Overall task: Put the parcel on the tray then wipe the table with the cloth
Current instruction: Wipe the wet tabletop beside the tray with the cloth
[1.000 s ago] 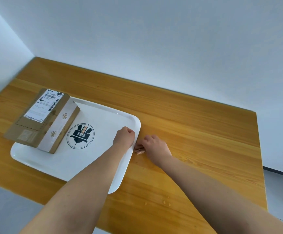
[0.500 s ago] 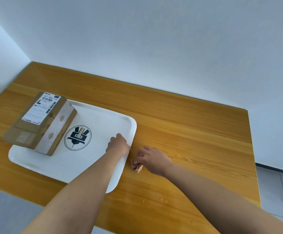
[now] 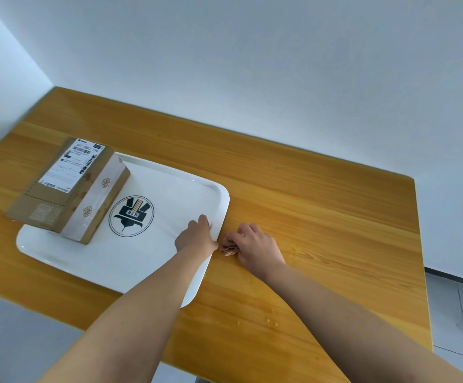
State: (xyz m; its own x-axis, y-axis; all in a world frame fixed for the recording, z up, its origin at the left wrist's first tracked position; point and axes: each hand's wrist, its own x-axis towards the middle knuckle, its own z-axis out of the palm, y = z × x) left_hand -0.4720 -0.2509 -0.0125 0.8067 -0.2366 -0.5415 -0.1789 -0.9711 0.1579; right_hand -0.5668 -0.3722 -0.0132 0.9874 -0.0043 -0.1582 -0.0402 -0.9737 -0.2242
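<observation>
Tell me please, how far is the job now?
Done: the parcel sits on the tray. In hand: the right hand presses a small cloth on the table beside the tray; the left hand rests at the tray's edge. Left: droplets near the front edge remain unwiped.

brown parcel with white label, white tray with black round emblem, honey-yellow wood-grain table
</observation>
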